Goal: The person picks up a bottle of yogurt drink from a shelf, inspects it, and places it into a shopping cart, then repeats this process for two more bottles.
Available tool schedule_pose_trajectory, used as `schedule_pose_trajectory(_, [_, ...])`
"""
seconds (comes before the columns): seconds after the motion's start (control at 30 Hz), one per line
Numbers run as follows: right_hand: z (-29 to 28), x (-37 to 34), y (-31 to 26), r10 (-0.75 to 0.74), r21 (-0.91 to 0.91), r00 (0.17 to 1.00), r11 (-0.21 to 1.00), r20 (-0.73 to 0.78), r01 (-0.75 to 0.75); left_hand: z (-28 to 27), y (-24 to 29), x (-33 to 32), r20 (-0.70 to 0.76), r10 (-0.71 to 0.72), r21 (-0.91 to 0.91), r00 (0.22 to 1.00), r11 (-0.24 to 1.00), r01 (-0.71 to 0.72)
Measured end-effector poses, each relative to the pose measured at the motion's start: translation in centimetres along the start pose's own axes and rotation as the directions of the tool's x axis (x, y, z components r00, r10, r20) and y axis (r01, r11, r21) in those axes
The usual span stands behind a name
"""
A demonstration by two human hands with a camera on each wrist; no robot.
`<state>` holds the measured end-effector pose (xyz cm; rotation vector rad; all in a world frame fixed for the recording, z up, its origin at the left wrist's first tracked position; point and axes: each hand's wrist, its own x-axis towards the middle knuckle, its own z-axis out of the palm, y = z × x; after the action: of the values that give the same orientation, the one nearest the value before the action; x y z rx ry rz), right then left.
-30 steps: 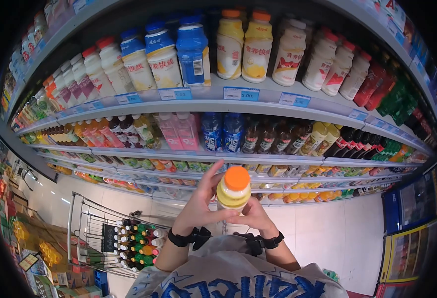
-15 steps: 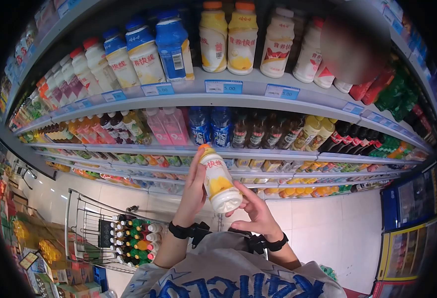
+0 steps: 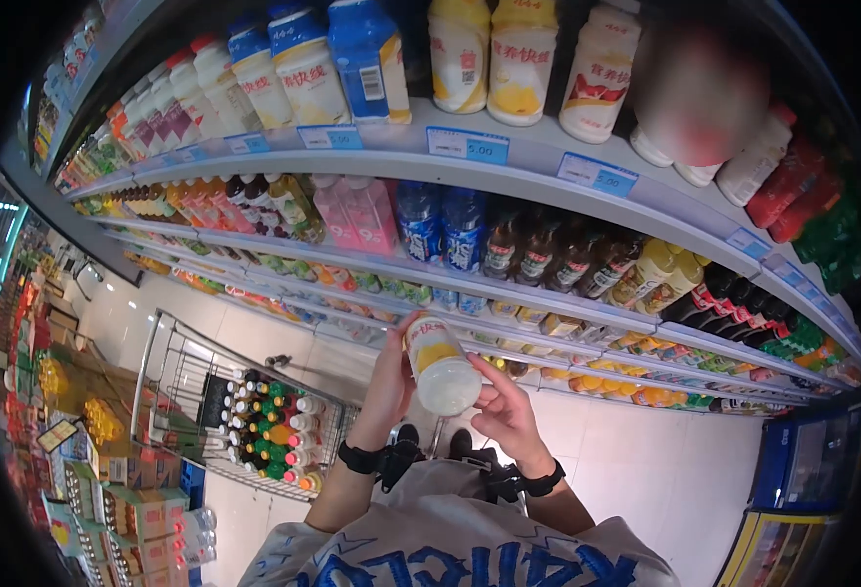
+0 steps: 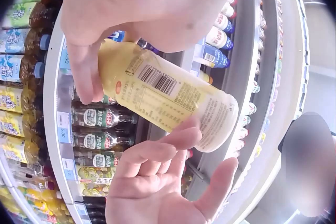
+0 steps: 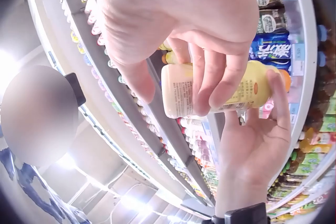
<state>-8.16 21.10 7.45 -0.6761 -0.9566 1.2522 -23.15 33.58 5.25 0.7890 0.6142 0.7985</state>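
A milk drink bottle (image 3: 437,357) with a white and yellow label is tipped with its base toward the head camera. My left hand (image 3: 384,386) grips it around the yellow neck end; the cap is hidden in the head view. In the right wrist view, the orange cap (image 5: 285,80) shows beside the left hand's fingers. Beside the base, my right hand (image 3: 510,421) has relaxed fingers against the bottle's side, its thumb apart from it. Printed text and a barcode (image 4: 152,79) face the left wrist camera.
In front, a shelf (image 3: 508,176) carries milk drink bottles, with price tags (image 3: 467,146) along its edge. Lower shelves hold rows of drinks, including blue bottles (image 3: 464,240). A shopping cart (image 3: 181,367) with several bottles stands at the left on the tiled floor.
The bottle has swung from upright, cap toward the head camera, to base toward it. My right hand has loosened from it to touching its side. The head view has turned slightly.
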Motion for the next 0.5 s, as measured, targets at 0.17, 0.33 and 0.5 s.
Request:
schedule_pose_trajectory(0.17, [-0.6,0.1,2.4,0.138,0.015,0.99,0.99,0.023,-0.138,-2.3,0.1,-2.6,-0.166,0.013,0.093,0.986,0.996,0.002])
schedule_pose_trajectory(0.33, [0.3,1.2,5.4,0.212,-0.079,0.977,0.975,0.035,-0.209,-4.6,1.9,-6.3,-0.276,0.124,0.078,0.953,0.991,-0.106])
schedule_pose_trajectory(0.5, [1.7,1.8,8.9,0.429,0.113,0.875,0.88,0.226,-0.461,-7.3,3.2,-10.9,-0.44,0.279,0.289,0.853,0.944,-0.159])
